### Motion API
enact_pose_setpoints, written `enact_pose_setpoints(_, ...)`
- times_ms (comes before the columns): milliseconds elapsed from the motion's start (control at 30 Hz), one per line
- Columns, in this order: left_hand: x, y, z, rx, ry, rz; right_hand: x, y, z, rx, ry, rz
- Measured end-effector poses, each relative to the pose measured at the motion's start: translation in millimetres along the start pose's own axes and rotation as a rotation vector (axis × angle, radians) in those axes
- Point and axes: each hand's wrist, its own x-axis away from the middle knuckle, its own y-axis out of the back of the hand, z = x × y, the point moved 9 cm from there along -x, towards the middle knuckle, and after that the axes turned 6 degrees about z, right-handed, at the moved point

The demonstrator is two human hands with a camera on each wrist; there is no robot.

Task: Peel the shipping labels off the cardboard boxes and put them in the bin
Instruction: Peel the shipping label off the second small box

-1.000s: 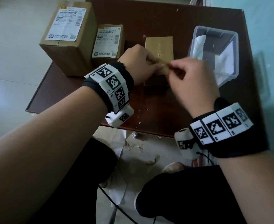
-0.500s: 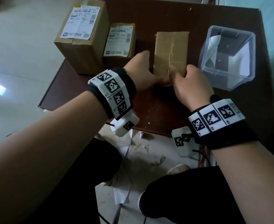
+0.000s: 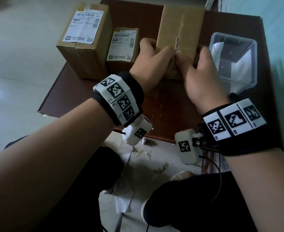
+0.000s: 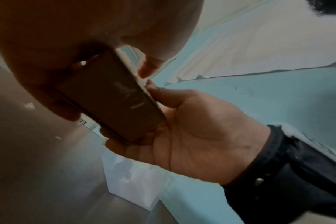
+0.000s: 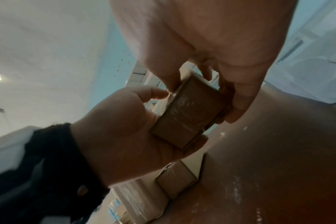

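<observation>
— What are the hands doing?
— The left hand [image 3: 152, 63] and right hand [image 3: 199, 73] grip the plain cardboard box [image 3: 179, 36], fingers curled round its sides, thumbs on top.
— And around them?
— A dark wooden table [image 3: 168, 106], two labelled boxes [image 3: 86, 42] left, a clear bin [image 3: 233, 59] right, pale tiled floor.
— Changed?
— The box is now lifted off the table.

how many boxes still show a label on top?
2: the large box at the table's far left, and the small box beside it. The box in both hands shows bare cardboard; its hidden faces can't be checked.
</observation>
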Motion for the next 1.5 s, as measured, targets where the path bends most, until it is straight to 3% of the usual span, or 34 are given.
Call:
enact_pose_setpoints(167, 11, -4, -7, 0.028, -0.022, -0.046, 7, -2, 6, -0.069, 0.061, -0.011)
enact_pose_setpoints(400, 29, -19, -14, -0.011, -0.073, 0.007, 30, 13, 4, -0.189, -0.063, -0.030)
enact_pose_setpoints(600, 51, -19, -4, 0.102, 0.064, 0.079, 54, 19, 10, -0.296, -0.103, -0.029)
enact_pose_setpoints(800, 74, -24, -2, 0.106, -0.029, 0.103, 66, 19, -3, -0.456, -0.121, -0.084)
enact_pose_setpoints(1067, 48, -25, -19, 0.016, -0.069, 0.082, 45, 26, 10, -0.372, 0.012, -0.201)
enact_pose_setpoints(1500, 44, -23, -10, -0.018, -0.141, 0.014, 37, 13, -7, -0.496, -0.096, -0.193)
